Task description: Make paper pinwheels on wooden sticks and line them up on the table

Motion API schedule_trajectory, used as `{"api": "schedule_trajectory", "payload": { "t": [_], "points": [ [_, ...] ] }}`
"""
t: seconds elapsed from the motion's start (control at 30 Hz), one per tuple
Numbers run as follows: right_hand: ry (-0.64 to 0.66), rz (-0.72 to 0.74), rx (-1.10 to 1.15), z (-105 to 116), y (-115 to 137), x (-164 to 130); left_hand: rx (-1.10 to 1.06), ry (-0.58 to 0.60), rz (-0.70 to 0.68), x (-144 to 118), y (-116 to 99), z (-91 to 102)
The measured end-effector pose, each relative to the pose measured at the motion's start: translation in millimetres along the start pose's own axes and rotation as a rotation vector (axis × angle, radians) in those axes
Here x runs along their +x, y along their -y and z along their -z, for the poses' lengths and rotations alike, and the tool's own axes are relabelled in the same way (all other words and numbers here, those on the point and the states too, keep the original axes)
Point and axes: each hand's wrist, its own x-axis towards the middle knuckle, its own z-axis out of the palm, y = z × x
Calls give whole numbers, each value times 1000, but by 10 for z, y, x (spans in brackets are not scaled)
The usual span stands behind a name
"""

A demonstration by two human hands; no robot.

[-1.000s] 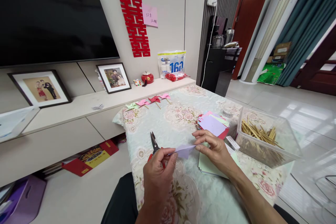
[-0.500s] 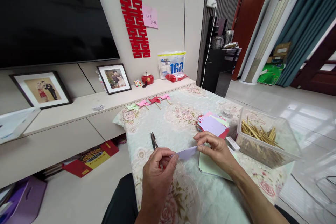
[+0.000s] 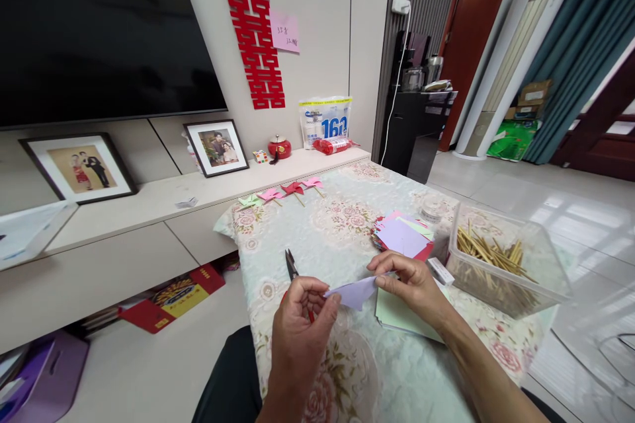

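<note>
Left hand [image 3: 303, 327], right hand [image 3: 414, 285], purple paper [image 3: 358, 293] between

Left grip [image 3: 302, 327] and right grip [image 3: 409, 281] face each other, both pinched, the right forearm [image 3: 486, 363] slanting inward

Floral-clothed table [image 3: 342, 251] | 4 pinwheels [image 3: 292, 190] (far edge) | scissors [image 3: 291, 266] | stacked paper [image 3: 403, 236] | box [image 3: 546, 271]

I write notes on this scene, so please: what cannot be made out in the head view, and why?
Head view: handles of the scissors, mostly behind the left hand.
Head view: right end of the purple paper, hidden in the right hand.
Head view: television, cut off at top and left.
Head view: fine print on the white bag, too small.
</note>
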Motion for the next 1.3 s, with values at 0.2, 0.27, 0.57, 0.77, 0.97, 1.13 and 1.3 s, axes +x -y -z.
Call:
{"api": "schedule_trajectory", "payload": {
  "t": [0.2,0.27,0.57,0.77,0.97,1.13,1.3],
  "points": [
    [-7,-2,-19,8,6,0,-7,22,-29,-32,-22,3],
    [-8,-2,-21,9,8,3,-12,27,-34,-37,-30,-1],
    [-5,2,14,7,5,0,-117,29,-10,-39,-38,-43],
    [1,-5,34,11,19,-3,-150,15,61,-59,25,-31],
    [-9,-13,68,-6,-6,-18,-105,65,73,-39,56,-18],
    [63,19,34,-5,50,-61,-69,87,107,-50,46,2],
    [128,132,-181,-49,237,-103,126,133,71,-123,-4,2]
  ]
}}
